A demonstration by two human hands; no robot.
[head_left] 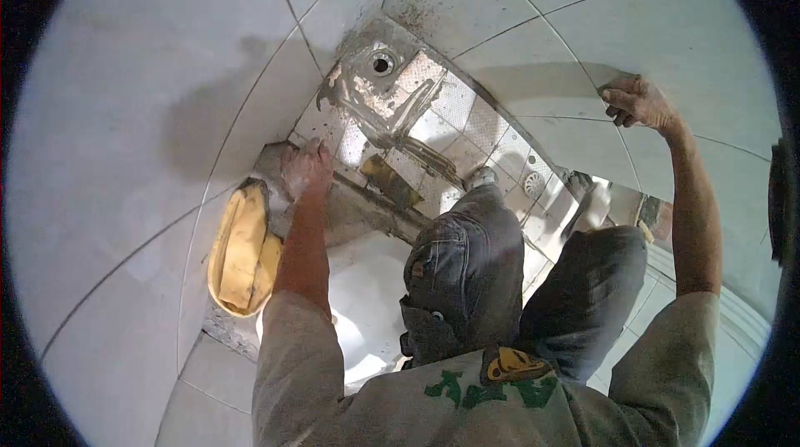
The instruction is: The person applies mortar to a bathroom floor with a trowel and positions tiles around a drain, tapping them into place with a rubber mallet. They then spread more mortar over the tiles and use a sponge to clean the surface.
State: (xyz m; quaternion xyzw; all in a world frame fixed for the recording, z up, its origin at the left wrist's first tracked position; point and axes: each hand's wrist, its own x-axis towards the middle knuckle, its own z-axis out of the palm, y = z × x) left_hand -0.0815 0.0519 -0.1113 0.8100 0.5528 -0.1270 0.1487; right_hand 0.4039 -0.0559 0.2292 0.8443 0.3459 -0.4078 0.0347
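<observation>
My left hand [308,168] rests at the edge of the small-tiled floor [433,132], its fingers spread against the raised grey ledge [358,189]. Nothing shows in its grasp. Raised on the right, my right hand [637,104] is against the pale wall tiles [567,89] with its fingers curled together. Whatever they pinch, if anything, is hidden. Wet grey mortar [375,118] is smeared over the floor tiles between my hands. A flat yellow-brown piece [392,180] lies near my left hand.
An open drain hole [382,64] sits in the far corner, and a round drain grate [533,184] lies nearer my feet. A yellow plastic container [242,251] stands left of my arm. My knees [467,280] and a smooth white surface [375,289] are close below.
</observation>
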